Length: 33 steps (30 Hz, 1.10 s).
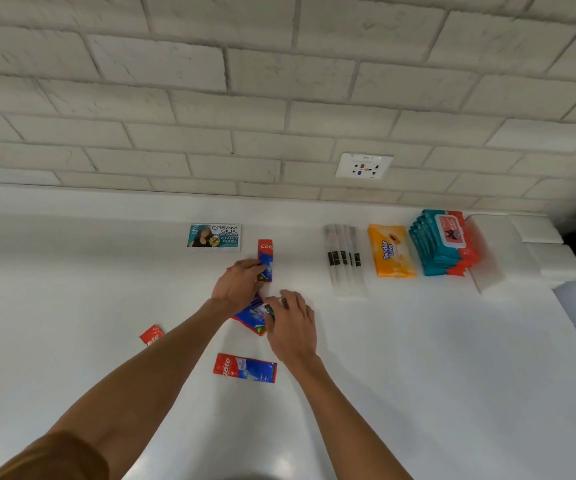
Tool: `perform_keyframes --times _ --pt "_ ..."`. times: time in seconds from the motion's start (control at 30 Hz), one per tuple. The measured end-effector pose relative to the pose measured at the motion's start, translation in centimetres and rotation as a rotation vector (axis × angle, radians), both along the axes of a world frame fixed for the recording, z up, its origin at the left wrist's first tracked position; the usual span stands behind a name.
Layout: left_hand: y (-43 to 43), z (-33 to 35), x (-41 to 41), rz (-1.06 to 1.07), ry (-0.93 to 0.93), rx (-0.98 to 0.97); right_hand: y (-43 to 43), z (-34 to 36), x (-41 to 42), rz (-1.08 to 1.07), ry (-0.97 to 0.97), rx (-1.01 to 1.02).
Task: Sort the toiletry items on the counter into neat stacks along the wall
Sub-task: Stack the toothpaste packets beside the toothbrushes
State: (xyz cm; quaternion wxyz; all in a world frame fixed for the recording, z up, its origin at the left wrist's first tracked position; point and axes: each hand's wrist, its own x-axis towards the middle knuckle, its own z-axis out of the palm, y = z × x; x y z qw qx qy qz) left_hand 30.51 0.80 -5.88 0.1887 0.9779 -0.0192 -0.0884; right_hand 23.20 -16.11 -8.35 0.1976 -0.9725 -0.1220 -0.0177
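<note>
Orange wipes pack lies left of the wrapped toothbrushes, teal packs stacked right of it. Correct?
No. The head view shows the orange wipes pack right of the wrapped toothbrushes, between them and the teal packs stacked right of it.

Teal-and-white flat sachet (214, 237), far left, reads "CREAM SILK" and "VITAMIN BOOST"; orange soft wipes pack (392, 251) reads "Tender Love"; red-and-blue foil sachet (265, 252) shows "Colg" (cut off).
</note>
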Motion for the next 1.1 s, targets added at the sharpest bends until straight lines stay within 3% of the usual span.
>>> perform_keyframes --times 0.3,0.53,0.77,1.1 --pt "-2.0 -0.9 -3.0 -0.002 -0.093 -0.018 -1.6 -0.6 -3.3 0.007 -0.002 -0.006" --pt "-1.7 -0.2 -3.3 0.016 -0.160 -0.046 -1.0 1.9 2.2 0.022 0.029 0.074" --pt "-0.5 -0.9 -1.5 -0.115 -0.079 0.077 0.1 0.7 6.1 0.190 0.118 -0.025" --pt "-2.9 -1.7 1.7 -0.100 0.005 0.056 -1.8 -0.4 8.3 0.125 0.045 -0.066"
